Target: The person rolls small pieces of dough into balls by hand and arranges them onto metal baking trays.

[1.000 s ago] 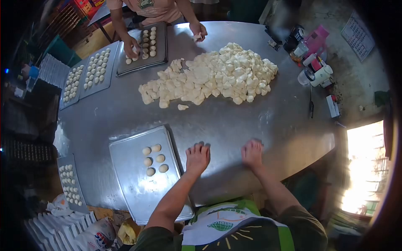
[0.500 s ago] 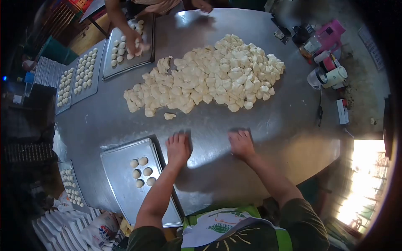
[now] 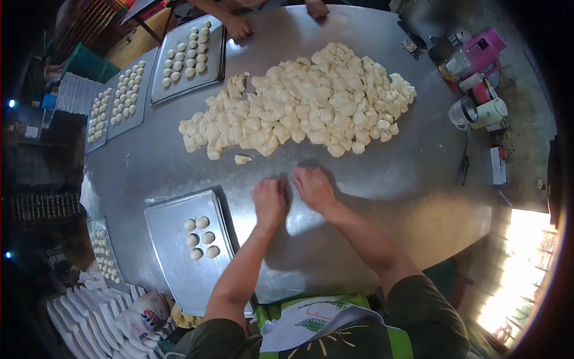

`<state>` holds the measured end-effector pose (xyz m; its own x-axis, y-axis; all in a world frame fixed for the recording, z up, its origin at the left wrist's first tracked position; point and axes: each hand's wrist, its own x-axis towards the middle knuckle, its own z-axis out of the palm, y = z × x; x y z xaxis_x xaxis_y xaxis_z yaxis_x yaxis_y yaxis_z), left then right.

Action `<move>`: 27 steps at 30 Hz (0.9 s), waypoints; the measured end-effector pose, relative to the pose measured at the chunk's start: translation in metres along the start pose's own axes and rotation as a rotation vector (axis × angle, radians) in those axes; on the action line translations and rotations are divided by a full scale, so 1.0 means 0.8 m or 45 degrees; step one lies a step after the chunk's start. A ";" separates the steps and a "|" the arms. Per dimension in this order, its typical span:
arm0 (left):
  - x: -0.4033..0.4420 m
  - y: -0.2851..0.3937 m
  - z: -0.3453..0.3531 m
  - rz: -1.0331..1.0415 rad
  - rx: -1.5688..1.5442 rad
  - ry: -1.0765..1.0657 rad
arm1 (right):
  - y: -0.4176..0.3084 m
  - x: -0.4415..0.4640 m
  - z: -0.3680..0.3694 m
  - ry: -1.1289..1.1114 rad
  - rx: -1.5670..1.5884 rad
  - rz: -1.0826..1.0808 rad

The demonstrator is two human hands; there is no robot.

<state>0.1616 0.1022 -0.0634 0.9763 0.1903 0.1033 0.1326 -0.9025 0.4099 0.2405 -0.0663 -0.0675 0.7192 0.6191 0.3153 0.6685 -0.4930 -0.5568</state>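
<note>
On the metal table [image 3: 382,185], my left hand [image 3: 270,202] is closed, palm down, just right of the near tray; anything under its fingers is hidden. Close beside it on the right, my right hand [image 3: 314,188] is also curled down on the metal, its underside out of sight. Several round dough balls [image 3: 208,237] sit in pairs on the near tray [image 3: 173,269]. Beyond both hands spreads a large heap of cut dough pieces [image 3: 311,102]. One loose dough piece [image 3: 243,159] lies at the heap's near edge.
A co-worker's hands [image 3: 238,27] are at the far edge, by a tray full of dough balls [image 3: 190,57]. More filled trays [image 3: 130,96] line the left side. A pink jug [image 3: 483,52], cups [image 3: 490,112] and a small box [image 3: 498,166] stand at the right.
My hands have come closer together, the right one moving left and farther from me. The co-worker's hand has left the far tray's dough balls. The camera view has shifted.
</note>
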 end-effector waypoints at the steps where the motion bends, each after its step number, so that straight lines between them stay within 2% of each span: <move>1: -0.023 0.008 -0.007 0.064 -0.052 -0.017 | -0.004 0.006 0.006 0.067 0.074 0.076; 2: -0.046 0.017 -0.015 0.122 -0.107 -0.037 | 0.001 -0.003 0.001 0.069 0.074 0.068; 4: -0.061 0.011 -0.020 0.171 -0.170 -0.061 | 0.020 -0.045 -0.029 -0.035 -0.081 -0.220; 5: -0.062 -0.010 -0.025 0.165 -0.079 -0.015 | 0.027 -0.058 -0.032 -0.089 -0.159 -0.362; 7: -0.057 -0.042 -0.036 0.157 0.107 0.071 | 0.043 -0.021 -0.026 -0.092 -0.217 -0.103; 9: -0.004 -0.035 -0.028 0.115 0.024 0.195 | 0.028 0.028 -0.018 -0.091 -0.304 0.003; 11: 0.042 -0.026 -0.004 0.032 0.007 0.340 | 0.028 0.065 0.022 0.064 -0.342 0.185; 15: 0.002 -0.002 -0.024 0.034 -0.100 0.078 | -0.013 0.032 -0.003 -0.057 -0.075 0.290; 17: -0.049 -0.030 -0.038 0.047 -0.217 0.047 | -0.041 -0.004 -0.020 -0.125 -0.030 0.314; 19: -0.107 -0.048 -0.056 0.131 -0.468 -0.007 | -0.073 -0.036 -0.027 0.025 -0.148 0.228; 21: -0.168 -0.063 -0.107 0.028 -0.716 -0.155 | -0.106 -0.054 0.005 0.001 -0.082 0.243; 23: -0.226 -0.083 -0.166 0.061 -0.764 -0.038 | -0.162 -0.063 0.036 -0.101 0.057 0.164; 24: -0.252 -0.098 -0.187 -0.001 -0.679 -0.002 | -0.209 -0.062 0.049 -0.188 0.123 0.075; 26: -0.298 -0.126 -0.221 -0.156 -0.539 0.091 | -0.310 -0.060 0.054 -0.372 -0.030 -0.126; 27: -0.309 -0.139 -0.232 -0.230 -0.486 0.155 | -0.336 -0.069 0.071 -0.378 -0.021 -0.191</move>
<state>-0.1266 0.2273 0.0339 0.9128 0.3970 0.0962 0.2043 -0.6475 0.7341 0.0106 0.0670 0.0208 0.5274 0.8355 0.1539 0.7677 -0.3911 -0.5077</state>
